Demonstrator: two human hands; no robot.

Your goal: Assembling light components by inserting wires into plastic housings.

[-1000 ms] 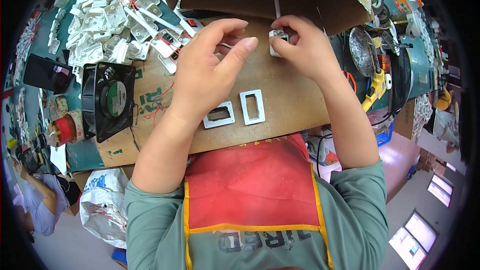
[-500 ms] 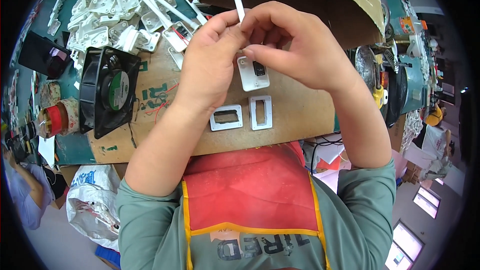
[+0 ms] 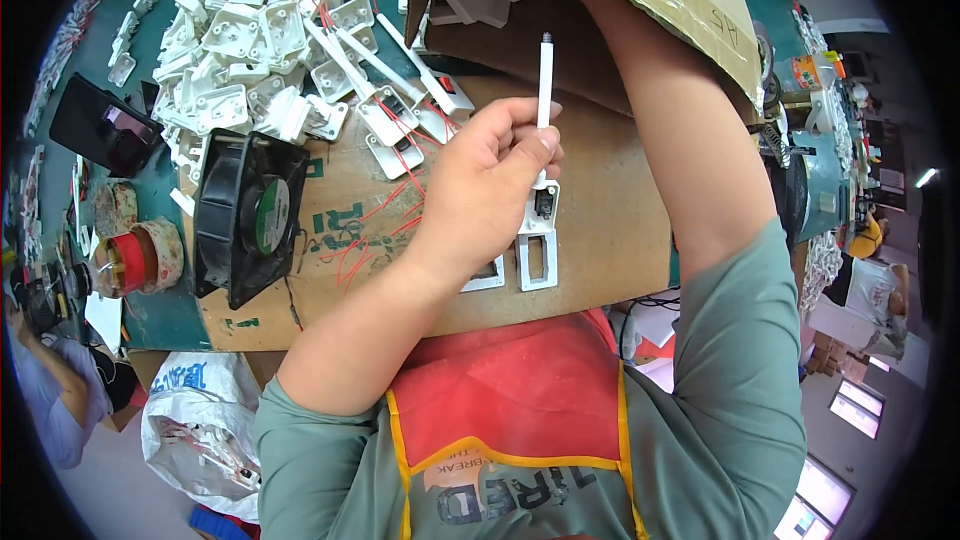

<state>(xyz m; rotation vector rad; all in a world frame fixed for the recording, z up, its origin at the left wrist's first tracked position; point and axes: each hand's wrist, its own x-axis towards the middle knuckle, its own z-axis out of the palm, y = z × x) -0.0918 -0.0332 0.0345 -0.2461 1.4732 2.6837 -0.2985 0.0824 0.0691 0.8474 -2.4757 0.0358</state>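
My left hand (image 3: 490, 170) is closed round a white tube (image 3: 545, 80) that stands up past the thumb, with a dark tip at its far end. At the tube's near end is a white plastic housing (image 3: 541, 212) with a black switch part in it. My right forearm (image 3: 675, 130) reaches into the cardboard box (image 3: 690, 0), where the fingers are hidden. Close below the housing lies a white rectangular frame (image 3: 537, 262). A second white frame (image 3: 487, 278) is partly covered by my left forearm.
Many white housings (image 3: 235, 35) are heaped at the far left, some with tubes and red wires (image 3: 385, 215). A black fan (image 3: 250, 215) stands left of my left arm. Beyond it are a dark phone-like device (image 3: 105, 130) and a jar with a red band (image 3: 127, 262).
My right hand has left the tube and housing and gone into the box. My left hand has moved slightly right and nearer, still holding the tube.
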